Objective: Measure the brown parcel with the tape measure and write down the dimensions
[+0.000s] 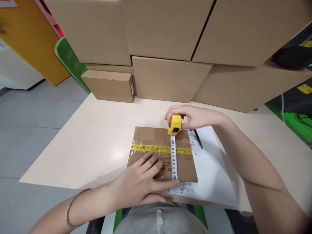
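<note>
A flat cardboard box (pixel 148 138) sealed with yellow printed tape lies on the pale table (pixel 97 136) in front of me. My right hand (pixel 192 116) grips a yellow tape measure (pixel 175 124) at the box's far edge. Its white blade (pixel 173 157) runs toward me across the lid. My left hand (pixel 143 180) lies flat on the box's near part, fingers spread, with the thumb pressing the blade's end at the near edge.
A white sheet of paper (pixel 209 169) lies under the box's right side, with a black pen (pixel 198 139) on it. Large cardboard boxes (pixel 165 78) are stacked along the table's far edge, a small box (pixel 109 85) at the left. A green chair (pixel 70 61) stands beyond.
</note>
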Demonstrator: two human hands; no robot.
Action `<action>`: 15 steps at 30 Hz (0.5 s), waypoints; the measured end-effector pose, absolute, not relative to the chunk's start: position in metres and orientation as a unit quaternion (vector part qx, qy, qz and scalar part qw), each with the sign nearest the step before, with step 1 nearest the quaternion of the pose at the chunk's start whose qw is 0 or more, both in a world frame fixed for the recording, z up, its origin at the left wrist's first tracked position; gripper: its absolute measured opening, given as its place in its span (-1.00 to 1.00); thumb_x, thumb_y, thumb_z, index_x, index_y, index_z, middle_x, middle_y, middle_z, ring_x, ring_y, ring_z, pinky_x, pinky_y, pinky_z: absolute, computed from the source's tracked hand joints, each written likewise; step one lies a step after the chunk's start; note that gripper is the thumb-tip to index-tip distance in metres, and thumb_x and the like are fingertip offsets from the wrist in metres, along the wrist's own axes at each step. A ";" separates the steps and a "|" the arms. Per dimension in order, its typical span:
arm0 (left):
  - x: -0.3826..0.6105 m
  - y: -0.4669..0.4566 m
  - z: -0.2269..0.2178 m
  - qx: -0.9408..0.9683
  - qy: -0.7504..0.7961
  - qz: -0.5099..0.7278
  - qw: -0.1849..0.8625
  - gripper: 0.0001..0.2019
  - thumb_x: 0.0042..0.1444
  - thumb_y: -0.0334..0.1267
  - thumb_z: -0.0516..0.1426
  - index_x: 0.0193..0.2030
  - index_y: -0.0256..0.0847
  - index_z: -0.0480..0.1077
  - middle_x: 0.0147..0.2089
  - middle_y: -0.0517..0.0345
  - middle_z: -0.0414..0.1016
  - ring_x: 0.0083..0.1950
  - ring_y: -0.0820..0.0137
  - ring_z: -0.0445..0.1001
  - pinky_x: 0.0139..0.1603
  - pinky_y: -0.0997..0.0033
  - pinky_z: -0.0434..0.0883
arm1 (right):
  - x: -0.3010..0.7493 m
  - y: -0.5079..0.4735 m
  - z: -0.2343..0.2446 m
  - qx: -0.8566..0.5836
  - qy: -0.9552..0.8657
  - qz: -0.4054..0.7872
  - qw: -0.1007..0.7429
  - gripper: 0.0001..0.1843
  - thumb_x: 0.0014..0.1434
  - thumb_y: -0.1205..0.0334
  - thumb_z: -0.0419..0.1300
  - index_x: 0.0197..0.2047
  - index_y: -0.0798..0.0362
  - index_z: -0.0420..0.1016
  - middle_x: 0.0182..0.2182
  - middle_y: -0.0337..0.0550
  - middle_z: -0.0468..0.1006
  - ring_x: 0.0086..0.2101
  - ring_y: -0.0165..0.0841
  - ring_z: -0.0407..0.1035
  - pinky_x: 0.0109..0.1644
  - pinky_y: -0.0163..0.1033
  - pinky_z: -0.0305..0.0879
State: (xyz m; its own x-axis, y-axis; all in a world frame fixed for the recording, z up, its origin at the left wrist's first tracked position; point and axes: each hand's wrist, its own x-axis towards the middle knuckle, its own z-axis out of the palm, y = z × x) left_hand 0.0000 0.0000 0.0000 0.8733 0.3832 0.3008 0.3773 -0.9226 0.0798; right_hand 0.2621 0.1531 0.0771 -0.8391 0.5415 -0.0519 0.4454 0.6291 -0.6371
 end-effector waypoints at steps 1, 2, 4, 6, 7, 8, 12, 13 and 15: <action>0.000 0.000 0.000 0.969 0.189 0.156 -0.001 -0.49 0.39 0.16 -0.04 0.39 0.14 0.28 0.02 -0.06 0.48 0.16 0.07 0.44 0.29 -0.13 0.35 | 0.260 0.141 0.078 -0.260 -0.902 0.336 0.072 -0.68 0.03 0.47 0.17 -0.14 0.00 0.50 -0.10 -0.14 0.55 -0.11 -0.26 0.44 -0.01 -0.14 0.37; 0.000 0.000 -0.001 0.971 0.183 0.156 -0.009 -0.50 0.40 0.14 -0.04 0.38 0.13 0.28 0.01 -0.06 0.48 0.15 0.07 0.44 0.29 -0.14 0.36 | 0.258 0.127 0.078 -0.250 -0.903 0.344 0.064 -0.68 0.03 0.48 0.18 -0.14 -0.01 0.51 -0.11 -0.14 0.54 -0.12 -0.27 0.45 0.00 -0.15 0.38; -0.001 0.000 0.000 0.970 0.175 0.166 -0.010 -0.55 0.40 0.10 -0.01 0.33 0.10 0.33 -0.01 -0.06 0.49 0.17 0.05 0.44 0.30 -0.18 0.37 | 0.254 0.097 0.075 -0.243 -0.897 0.366 0.040 -0.71 0.06 0.46 0.21 -0.15 -0.02 0.52 -0.13 -0.16 0.53 -0.17 -0.29 0.47 -0.06 -0.18 0.41; -0.003 -0.002 0.002 0.965 0.171 0.197 0.028 -0.59 0.38 0.05 0.04 0.27 0.01 0.37 -0.01 -0.09 0.50 0.19 0.02 0.44 0.30 -0.18 0.38 | 0.254 0.068 0.071 -0.241 -0.891 0.384 0.025 -0.76 0.11 0.41 0.23 -0.15 -0.04 0.54 -0.13 -0.15 0.53 -0.22 -0.32 0.48 -0.13 -0.21 0.43; -0.006 -0.003 0.003 0.957 0.170 0.223 0.070 -0.59 0.37 0.02 0.06 0.27 -0.05 0.36 -0.01 -0.10 0.50 0.18 0.03 0.45 0.29 -0.14 0.41 | 0.257 0.056 0.070 -0.244 -0.886 0.393 0.028 -0.77 0.12 0.39 0.24 -0.15 -0.05 0.54 -0.11 -0.15 0.53 -0.22 -0.32 0.49 -0.14 -0.21 0.44; -0.009 -0.004 0.004 0.942 0.173 0.258 0.124 -0.58 0.37 -0.03 0.08 0.28 -0.09 0.32 0.00 -0.11 0.50 0.17 0.05 0.46 0.27 -0.09 0.45 | 0.263 0.046 0.068 -0.251 -0.879 0.404 0.037 -0.76 0.13 0.38 0.25 -0.13 -0.07 0.54 -0.08 -0.14 0.54 -0.20 -0.30 0.51 -0.12 -0.20 0.46; -0.031 0.006 -0.002 0.783 0.320 0.441 0.300 -0.63 0.35 -0.22 0.10 0.28 0.02 0.28 0.06 -0.01 0.49 0.14 0.19 0.50 0.15 0.06 0.53 | 0.307 0.030 0.061 -0.362 -0.797 0.459 0.154 -0.61 0.06 0.37 0.36 -0.05 -0.15 0.46 0.13 -0.09 0.53 0.07 -0.13 0.49 0.07 -0.06 0.47; -0.036 0.012 -0.006 0.731 0.388 0.471 0.305 -0.69 0.36 -0.23 0.11 0.22 0.03 0.34 0.08 0.02 0.48 0.15 0.20 0.49 0.18 0.07 0.51 | 0.319 0.030 0.057 -0.405 -0.759 0.472 0.192 -0.60 0.08 0.33 0.38 -0.05 -0.18 0.43 0.20 -0.09 0.50 0.11 -0.10 0.47 0.06 -0.04 0.48; -0.046 0.029 -0.019 0.649 0.508 0.457 0.334 -0.71 0.38 -0.15 0.10 0.19 -0.04 0.39 0.17 -0.01 0.44 0.19 0.18 0.46 0.24 0.06 0.46 | 0.336 0.033 0.047 -0.480 -0.680 0.495 0.250 -0.64 0.14 0.22 0.38 -0.05 -0.20 0.37 0.30 -0.10 0.43 0.16 -0.08 0.45 0.05 -0.03 0.51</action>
